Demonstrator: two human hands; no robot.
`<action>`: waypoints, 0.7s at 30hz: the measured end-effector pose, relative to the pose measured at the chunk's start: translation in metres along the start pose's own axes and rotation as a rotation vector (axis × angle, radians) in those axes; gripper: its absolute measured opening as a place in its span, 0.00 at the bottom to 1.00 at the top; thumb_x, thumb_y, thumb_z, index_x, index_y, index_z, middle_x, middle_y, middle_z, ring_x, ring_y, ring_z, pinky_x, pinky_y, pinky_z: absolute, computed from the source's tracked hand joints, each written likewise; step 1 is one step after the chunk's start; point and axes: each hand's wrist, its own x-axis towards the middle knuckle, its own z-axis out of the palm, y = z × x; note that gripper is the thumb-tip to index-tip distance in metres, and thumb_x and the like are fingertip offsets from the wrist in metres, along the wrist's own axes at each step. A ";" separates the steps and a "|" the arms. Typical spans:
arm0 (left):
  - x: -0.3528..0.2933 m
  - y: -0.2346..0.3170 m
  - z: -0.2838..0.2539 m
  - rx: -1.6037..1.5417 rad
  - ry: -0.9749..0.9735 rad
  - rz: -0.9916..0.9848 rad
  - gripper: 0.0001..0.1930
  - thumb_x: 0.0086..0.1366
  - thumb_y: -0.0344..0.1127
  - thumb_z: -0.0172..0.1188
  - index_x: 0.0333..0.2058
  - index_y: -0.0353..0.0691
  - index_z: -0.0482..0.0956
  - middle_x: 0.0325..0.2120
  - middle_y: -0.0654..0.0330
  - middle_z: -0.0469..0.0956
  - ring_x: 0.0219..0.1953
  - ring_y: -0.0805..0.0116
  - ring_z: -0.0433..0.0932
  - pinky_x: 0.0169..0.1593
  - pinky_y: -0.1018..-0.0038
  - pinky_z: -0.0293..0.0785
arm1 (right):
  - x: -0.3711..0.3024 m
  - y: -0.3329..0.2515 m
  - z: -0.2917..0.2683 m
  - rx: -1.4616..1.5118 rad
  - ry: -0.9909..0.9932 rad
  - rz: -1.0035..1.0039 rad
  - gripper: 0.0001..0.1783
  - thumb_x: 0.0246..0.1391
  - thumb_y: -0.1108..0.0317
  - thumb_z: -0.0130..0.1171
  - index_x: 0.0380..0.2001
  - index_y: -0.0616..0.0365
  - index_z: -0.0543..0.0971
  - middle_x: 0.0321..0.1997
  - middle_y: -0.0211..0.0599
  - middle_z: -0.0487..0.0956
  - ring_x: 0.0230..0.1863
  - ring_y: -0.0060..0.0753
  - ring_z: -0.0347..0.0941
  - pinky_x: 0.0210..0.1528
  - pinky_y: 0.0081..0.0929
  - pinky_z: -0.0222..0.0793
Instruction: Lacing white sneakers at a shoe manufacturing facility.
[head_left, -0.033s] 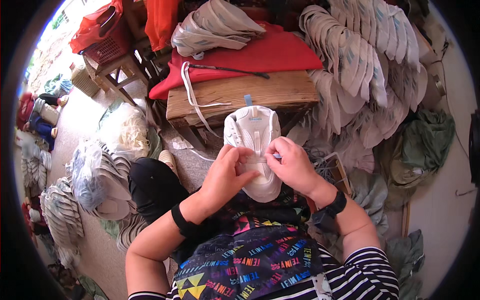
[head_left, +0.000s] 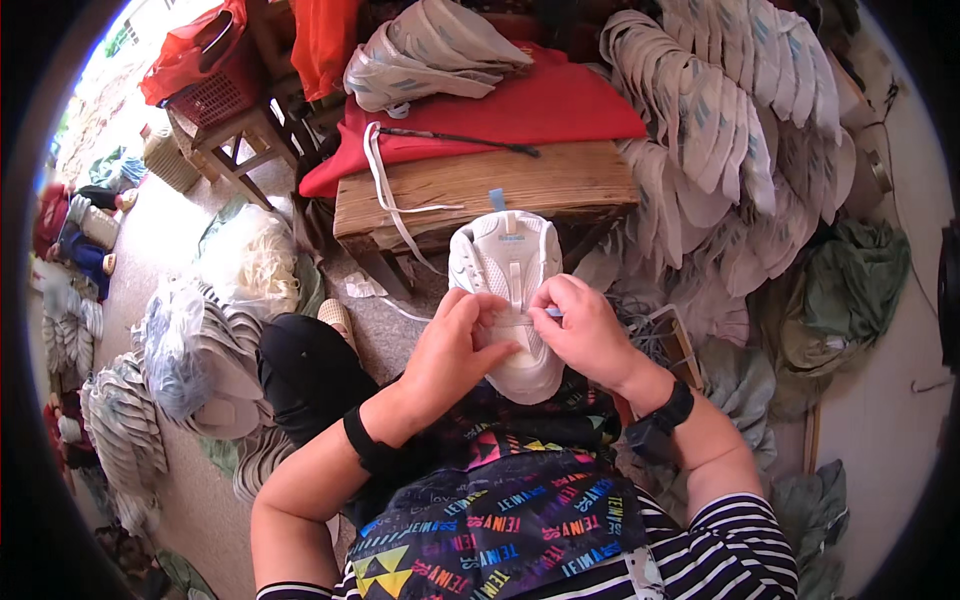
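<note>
A white shoe upper (head_left: pixel 505 243) with a padded tongue, a pale blue tab at its far end and a rounded toe towards me stands upright between my hands over my lap. My left hand (head_left: pixel 458 335) grips its left edge, fingers curled at the eyelets and thumb stretched over the toe side. At the opposite edge my right hand (head_left: pixel 585 325) pinches, thumb against bent forefinger. A white shoelace strand appears to cross the tongue between the fingertips, which partly hide it. Another white shoelace (head_left: pixel 385 190) hangs off the bench and trails over the floor towards my left hand.
Ahead is a wooden bench (head_left: pixel 480 185) with a red cloth (head_left: pixel 580 110), a thin black hooked tool (head_left: pixel 460 140) and nested shoe uppers (head_left: pixel 425 55). More uppers (head_left: pixel 690 120) are heaped at the right. Bundled uppers (head_left: pixel 125 420) and a bag of pale laces (head_left: pixel 255 260) lie left.
</note>
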 end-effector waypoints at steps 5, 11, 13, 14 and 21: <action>0.002 -0.001 -0.002 -0.025 -0.023 -0.013 0.23 0.49 0.26 0.71 0.46 0.37 0.76 0.32 0.63 0.66 0.30 0.75 0.68 0.35 0.78 0.71 | 0.001 0.001 0.007 0.032 0.005 -0.024 0.06 0.51 0.71 0.59 0.30 0.59 0.72 0.32 0.44 0.76 0.34 0.51 0.75 0.35 0.42 0.70; -0.001 0.001 -0.002 0.059 -0.032 0.008 0.23 0.51 0.30 0.70 0.47 0.38 0.74 0.34 0.58 0.68 0.29 0.66 0.72 0.36 0.73 0.73 | 0.000 -0.005 0.002 -0.037 -0.003 -0.019 0.07 0.52 0.70 0.60 0.30 0.58 0.73 0.32 0.43 0.76 0.35 0.50 0.75 0.34 0.41 0.70; 0.000 0.000 -0.001 0.071 -0.010 0.055 0.24 0.50 0.26 0.70 0.47 0.36 0.74 0.33 0.60 0.66 0.28 0.71 0.69 0.34 0.76 0.72 | 0.002 0.001 0.004 0.023 0.016 -0.042 0.07 0.52 0.69 0.61 0.30 0.59 0.74 0.31 0.42 0.76 0.34 0.48 0.75 0.34 0.39 0.70; 0.000 0.000 -0.001 0.073 -0.009 0.051 0.24 0.50 0.26 0.70 0.47 0.36 0.74 0.33 0.60 0.66 0.28 0.71 0.69 0.34 0.76 0.72 | 0.004 0.002 0.003 0.027 0.014 -0.042 0.07 0.52 0.69 0.61 0.30 0.59 0.74 0.31 0.42 0.76 0.34 0.48 0.75 0.34 0.39 0.70; -0.002 0.006 -0.001 0.134 0.077 0.188 0.22 0.52 0.26 0.68 0.47 0.35 0.74 0.40 0.55 0.71 0.31 0.67 0.75 0.36 0.73 0.75 | 0.002 -0.001 -0.002 0.109 0.016 -0.021 0.07 0.52 0.68 0.61 0.32 0.58 0.75 0.31 0.41 0.77 0.35 0.45 0.75 0.35 0.37 0.70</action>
